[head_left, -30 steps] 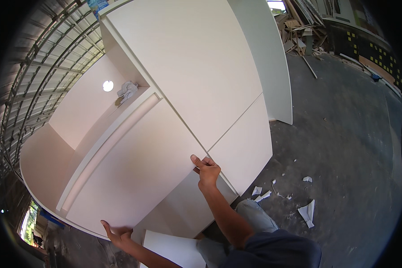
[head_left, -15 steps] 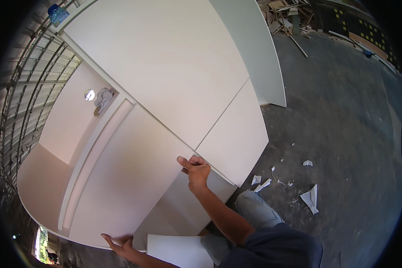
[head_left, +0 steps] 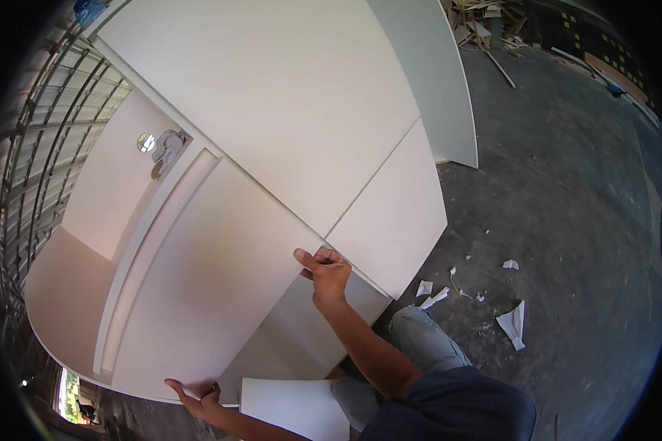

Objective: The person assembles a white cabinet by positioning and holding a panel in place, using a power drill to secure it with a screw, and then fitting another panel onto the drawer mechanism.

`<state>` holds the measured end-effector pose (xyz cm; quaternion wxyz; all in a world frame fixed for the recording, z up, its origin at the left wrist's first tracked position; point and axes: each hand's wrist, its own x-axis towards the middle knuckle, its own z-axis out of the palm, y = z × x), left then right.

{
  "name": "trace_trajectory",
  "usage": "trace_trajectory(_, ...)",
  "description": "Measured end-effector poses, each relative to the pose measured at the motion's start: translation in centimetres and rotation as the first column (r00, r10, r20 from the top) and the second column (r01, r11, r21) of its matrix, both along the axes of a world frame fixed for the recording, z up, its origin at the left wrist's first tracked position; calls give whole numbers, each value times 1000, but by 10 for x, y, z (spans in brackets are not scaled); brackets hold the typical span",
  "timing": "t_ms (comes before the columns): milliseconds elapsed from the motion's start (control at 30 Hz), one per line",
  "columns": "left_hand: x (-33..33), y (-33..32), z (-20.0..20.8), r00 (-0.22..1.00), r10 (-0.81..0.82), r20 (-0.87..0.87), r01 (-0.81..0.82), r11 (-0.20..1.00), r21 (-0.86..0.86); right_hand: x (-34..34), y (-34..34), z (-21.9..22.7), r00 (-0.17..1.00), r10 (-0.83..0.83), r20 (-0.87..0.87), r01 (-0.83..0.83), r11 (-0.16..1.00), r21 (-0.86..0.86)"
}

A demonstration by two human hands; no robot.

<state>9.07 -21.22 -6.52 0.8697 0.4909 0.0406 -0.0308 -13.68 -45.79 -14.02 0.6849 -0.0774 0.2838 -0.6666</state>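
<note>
A wide white panel [head_left: 206,272] forms part of the front of a large white cabinet. My right hand [head_left: 325,273] grips the panel's near edge at its right corner, thumb on the face and fingers curled behind the edge. At the left end of the same edge, my left hand [head_left: 198,399] holds on with the thumb up on the face; its other fingers are partly hidden. Below that edge an open grey-white bay [head_left: 301,323] shows. To the right, a big white door [head_left: 272,95] and a smaller white front [head_left: 393,213] border the panel, a narrow gap between them.
Left of the panel, an open compartment [head_left: 88,275] has a round hole and a grey cloth [head_left: 168,151]. A white board [head_left: 294,408] stands beside my legs. Paper scraps [head_left: 513,323] lie on the dark floor [head_left: 566,220]; scrap wood [head_left: 485,22] is piled far off.
The whole view has shifted slightly. Both hands keep the same hold on the panel's edge, and the panel shows no clear movement against the cabinet.
</note>
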Motion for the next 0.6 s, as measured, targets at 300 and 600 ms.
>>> trace_trajectory(300,5,-2,-3,1000,-5,-5,5,1000,-9,0,-3,-7,999,44,21,-44,999,4)
trace_trajectory(600,15,3,-14,996,-47,76,45,999,28,1,-3,-6,998,46,48,-47,999,18)
